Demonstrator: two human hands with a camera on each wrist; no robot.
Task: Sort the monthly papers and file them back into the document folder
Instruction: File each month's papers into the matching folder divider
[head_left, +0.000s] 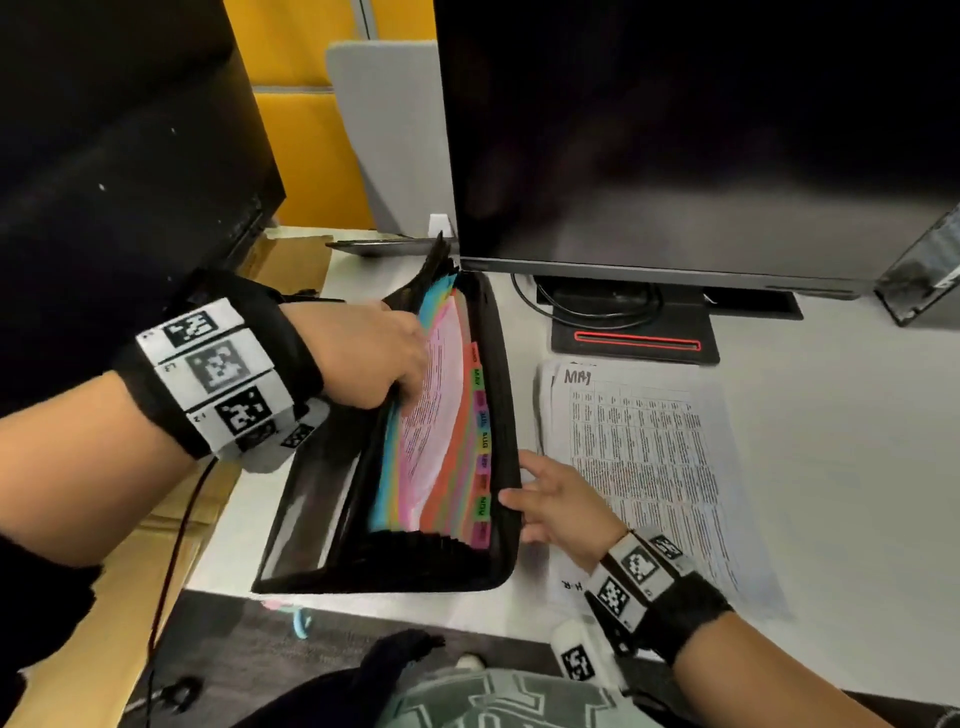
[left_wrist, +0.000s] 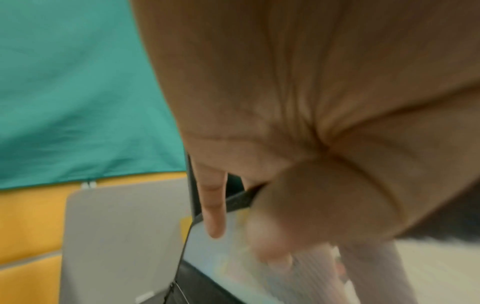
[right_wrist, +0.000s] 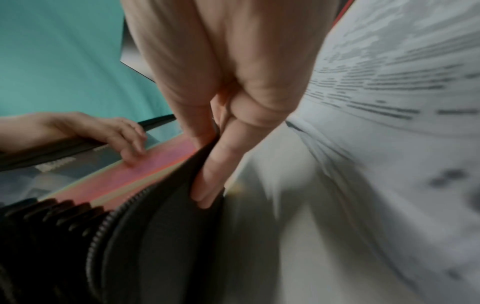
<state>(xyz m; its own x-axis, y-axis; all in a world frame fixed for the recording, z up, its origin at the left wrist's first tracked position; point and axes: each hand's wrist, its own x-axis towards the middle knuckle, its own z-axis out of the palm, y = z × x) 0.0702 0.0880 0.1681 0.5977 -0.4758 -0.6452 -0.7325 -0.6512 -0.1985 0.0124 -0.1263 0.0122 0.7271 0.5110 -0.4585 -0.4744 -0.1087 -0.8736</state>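
Observation:
The black accordion document folder (head_left: 500, 395) lies open on the white desk, its coloured dividers carrying month tabs (head_left: 480, 447). My left hand (head_left: 402, 382) reaches into the pockets and pinches a printed sheet (head_left: 439, 410) between thumb and fingers. From the right wrist view its fingers (right_wrist: 130, 148) rest on the pink face. My right hand (head_left: 524, 488) pinches the folder's zipped right edge (right_wrist: 155, 226), thumb inside and index finger (right_wrist: 211, 176) outside. A stack of printed papers (head_left: 654, 467), the top one marked MAY, lies flat just right of the folder.
A large dark monitor (head_left: 675, 130) stands behind, its base (head_left: 634, 338) with a red stripe and cables just beyond the papers. A second dark screen (head_left: 104, 156) is at the left, over cardboard (head_left: 291, 260). The desk's front edge runs below the folder.

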